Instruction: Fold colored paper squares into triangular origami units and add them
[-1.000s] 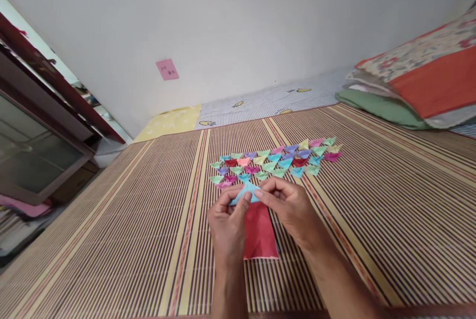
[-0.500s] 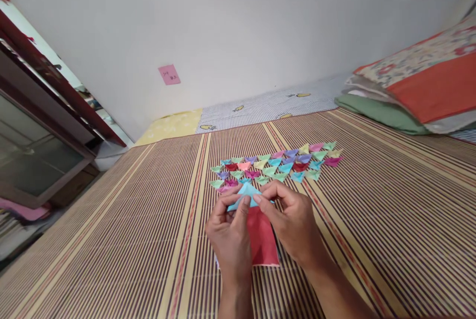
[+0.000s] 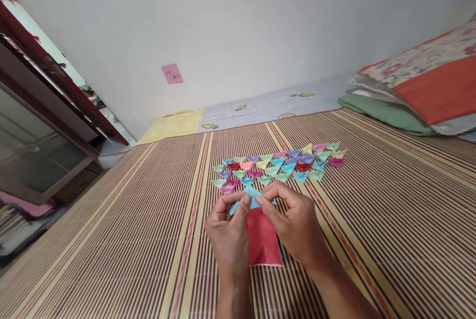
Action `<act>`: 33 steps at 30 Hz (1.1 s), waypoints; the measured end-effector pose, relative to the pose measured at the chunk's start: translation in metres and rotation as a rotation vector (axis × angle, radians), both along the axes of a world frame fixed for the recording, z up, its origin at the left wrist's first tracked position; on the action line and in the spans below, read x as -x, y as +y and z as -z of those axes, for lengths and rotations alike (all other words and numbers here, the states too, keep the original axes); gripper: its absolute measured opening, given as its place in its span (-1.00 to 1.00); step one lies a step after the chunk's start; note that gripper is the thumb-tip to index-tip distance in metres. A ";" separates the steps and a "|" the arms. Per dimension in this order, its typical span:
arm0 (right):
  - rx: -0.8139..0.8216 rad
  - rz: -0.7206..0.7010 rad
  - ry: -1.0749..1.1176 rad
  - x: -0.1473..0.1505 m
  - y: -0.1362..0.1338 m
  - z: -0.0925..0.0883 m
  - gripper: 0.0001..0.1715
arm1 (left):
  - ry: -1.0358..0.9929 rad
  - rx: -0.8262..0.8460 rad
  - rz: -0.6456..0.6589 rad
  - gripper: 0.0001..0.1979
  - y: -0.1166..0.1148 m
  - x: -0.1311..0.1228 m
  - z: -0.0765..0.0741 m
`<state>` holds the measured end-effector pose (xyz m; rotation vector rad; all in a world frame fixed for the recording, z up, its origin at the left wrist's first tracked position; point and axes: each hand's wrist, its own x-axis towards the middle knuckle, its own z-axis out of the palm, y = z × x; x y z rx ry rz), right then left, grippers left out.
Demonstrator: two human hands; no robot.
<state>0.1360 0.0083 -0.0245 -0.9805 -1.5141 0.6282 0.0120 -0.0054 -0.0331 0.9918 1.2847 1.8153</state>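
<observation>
Between my two hands is a light blue piece of folded paper (image 3: 253,202), its peak pointing away from me. My left hand (image 3: 229,227) pinches its left side between thumb and fingers. On the right side, my right hand (image 3: 292,217) grips it the same way, the thumbs close together. Below the hands a red sheet of paper (image 3: 263,242) lies on the striped mat (image 3: 156,239), partly covered by my left hand. Just beyond, several small folded paper boats (image 3: 273,170) in many colours stand in rows.
A checked cloth (image 3: 256,108) and a yellow cloth (image 3: 174,123) run along the mat's far edge by the white wall (image 3: 238,26). Folded bedding (image 3: 435,86) is piled at the right. A pink note (image 3: 172,74) hangs on the wall. A glass-panelled cabinet (image 3: 37,145) stands at left.
The view has shifted slightly. Both hands still hold the blue paper, whose peak looks a little lower and narrower between the fingers.
</observation>
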 end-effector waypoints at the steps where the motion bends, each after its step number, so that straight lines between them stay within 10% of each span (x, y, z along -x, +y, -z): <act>1: 0.011 -0.004 0.000 0.000 0.000 0.000 -0.74 | 0.004 0.005 -0.009 -0.80 0.000 0.000 0.000; 33: 0.134 -0.041 0.095 0.000 0.002 0.002 -0.89 | 0.027 -0.010 -0.031 -0.72 -0.002 -0.003 -0.003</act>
